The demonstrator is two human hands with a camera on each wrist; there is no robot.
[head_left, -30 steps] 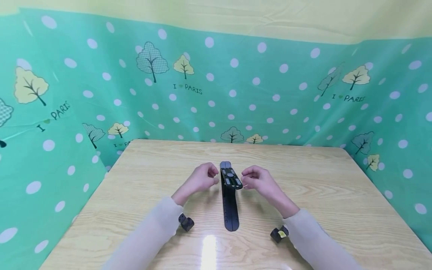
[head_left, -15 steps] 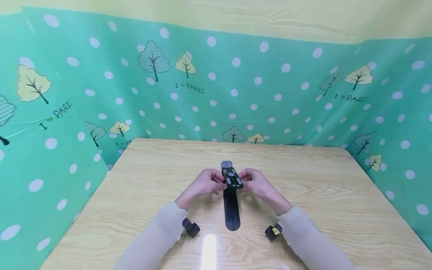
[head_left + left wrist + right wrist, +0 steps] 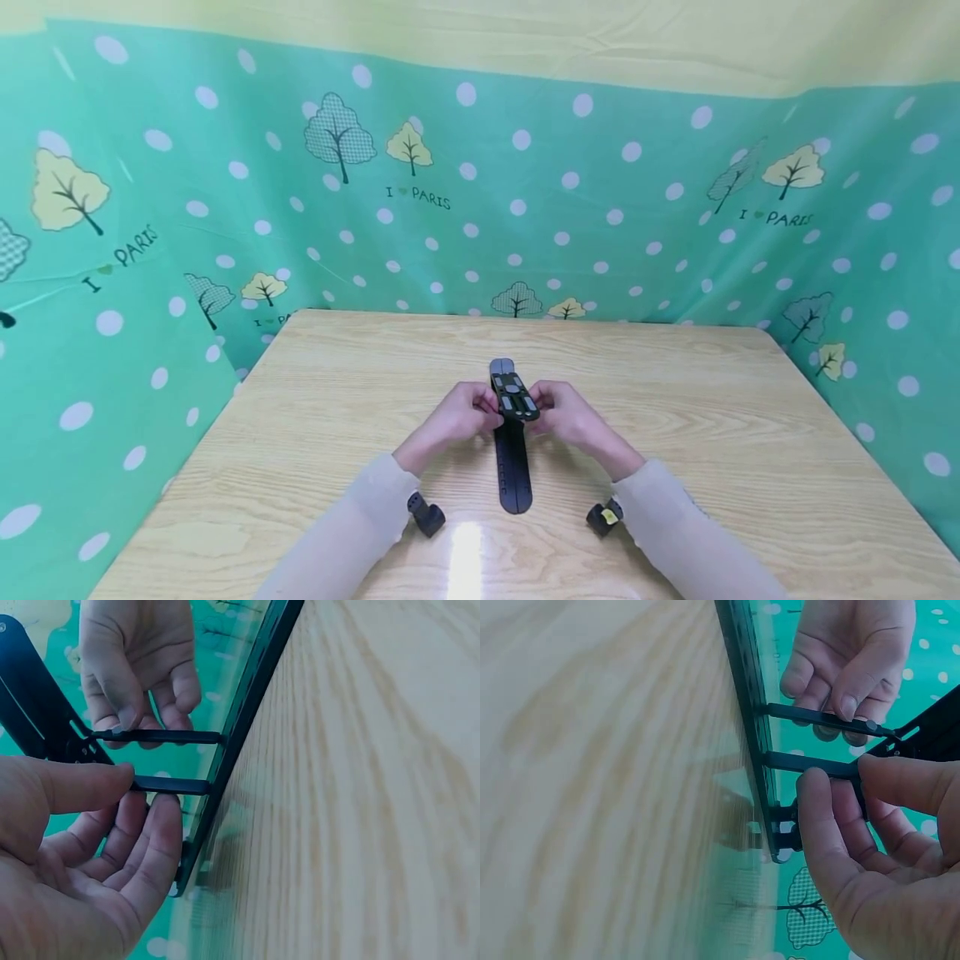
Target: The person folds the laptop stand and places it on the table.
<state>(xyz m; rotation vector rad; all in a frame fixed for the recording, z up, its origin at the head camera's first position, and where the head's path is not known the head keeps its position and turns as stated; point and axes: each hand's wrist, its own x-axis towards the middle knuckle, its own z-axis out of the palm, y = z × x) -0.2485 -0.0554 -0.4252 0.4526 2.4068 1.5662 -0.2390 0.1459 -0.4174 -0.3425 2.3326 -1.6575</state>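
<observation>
A black folding laptop stand (image 3: 514,479) rests on the table, its long, round-ended base pointing toward me. Over the base, a narrow upper plate with grey pads (image 3: 513,392) is held up at a slant. Two slim struts join plate and base. My left hand (image 3: 465,410) pinches the near strut (image 3: 176,785) in the left wrist view, thumb on one side and fingertips on the other. From the opposite side, my right hand (image 3: 572,413) pinches the other strut (image 3: 810,763), seen close in the right wrist view. Some fingertips are hidden behind the plate in the head view.
The wooden table (image 3: 360,358) reaches back to a green dotted curtain (image 3: 480,225), which also closes in both sides. Black wrist devices (image 3: 427,515) hang below both sleeve cuffs. A bright light reflection lies on the table's front part.
Both hands have closed in from either side of the stand and now pinch its struts. The stand keeps its place and its slant.
</observation>
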